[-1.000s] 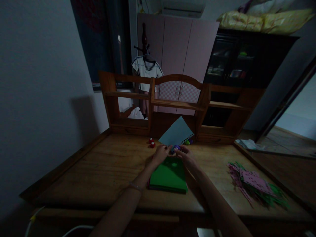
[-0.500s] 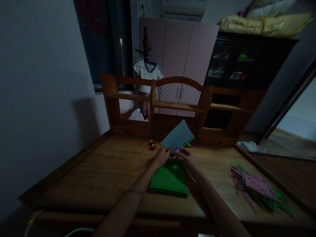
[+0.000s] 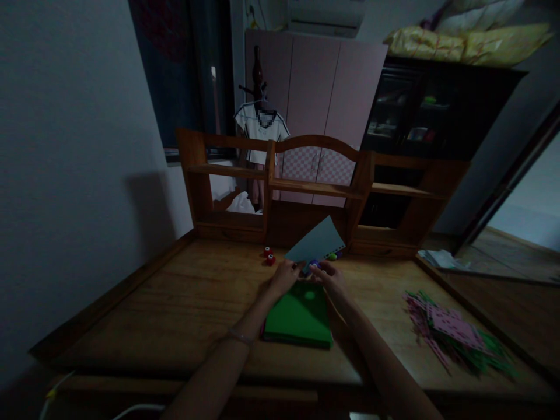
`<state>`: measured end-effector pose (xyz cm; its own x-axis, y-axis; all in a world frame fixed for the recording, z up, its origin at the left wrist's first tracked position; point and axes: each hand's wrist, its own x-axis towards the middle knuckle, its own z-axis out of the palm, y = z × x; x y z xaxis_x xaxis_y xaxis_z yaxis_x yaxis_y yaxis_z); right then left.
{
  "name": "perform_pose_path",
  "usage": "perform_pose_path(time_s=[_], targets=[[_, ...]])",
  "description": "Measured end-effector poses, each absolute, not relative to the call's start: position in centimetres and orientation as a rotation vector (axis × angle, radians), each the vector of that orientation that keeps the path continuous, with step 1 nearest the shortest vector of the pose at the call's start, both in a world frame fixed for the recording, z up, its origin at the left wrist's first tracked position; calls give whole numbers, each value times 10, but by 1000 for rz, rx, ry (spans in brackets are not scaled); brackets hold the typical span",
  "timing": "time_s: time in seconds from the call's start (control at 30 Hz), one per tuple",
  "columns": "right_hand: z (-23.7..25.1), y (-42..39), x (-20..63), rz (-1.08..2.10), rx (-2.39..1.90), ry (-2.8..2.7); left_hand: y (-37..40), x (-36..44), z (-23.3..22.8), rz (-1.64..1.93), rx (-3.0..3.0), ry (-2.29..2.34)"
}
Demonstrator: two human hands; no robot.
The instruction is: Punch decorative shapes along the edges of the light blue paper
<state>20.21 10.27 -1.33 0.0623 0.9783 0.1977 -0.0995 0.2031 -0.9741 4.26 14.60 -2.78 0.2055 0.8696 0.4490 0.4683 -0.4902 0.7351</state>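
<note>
My left hand [image 3: 286,276] is closed at the lower end of a pale blue sheet of paper [image 3: 318,240], which slants up and away behind the fingers. A row of dark holes runs along the sheet's right edge. Pinched in my right hand [image 3: 333,280] is a small purple craft punch [image 3: 314,265], partly hidden by the fingers and set against the paper. Both hands are above the far end of a green book-like stack [image 3: 297,321]. Beyond the paper's right edge lies a small green and purple piece [image 3: 335,255].
Two small red pieces with white tops [image 3: 269,256] stand left of the paper. Pink and green cut paper [image 3: 457,332] is heaped at the right of the wooden desk [image 3: 175,303]. A wooden shelf unit [image 3: 312,188] rises along the back edge.
The pale blue sheet has shifted slightly between the fingers, its upper corner now a little lower and to the right. Both hands stay almost where they were.
</note>
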Motion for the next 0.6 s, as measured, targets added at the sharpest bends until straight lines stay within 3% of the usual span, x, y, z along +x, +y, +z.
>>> perform_pose_path(time_s=[0.6], targets=[[-3, 94, 201, 1067, -1012, -1243, 132, 37, -18, 1135, 2034, 1190]])
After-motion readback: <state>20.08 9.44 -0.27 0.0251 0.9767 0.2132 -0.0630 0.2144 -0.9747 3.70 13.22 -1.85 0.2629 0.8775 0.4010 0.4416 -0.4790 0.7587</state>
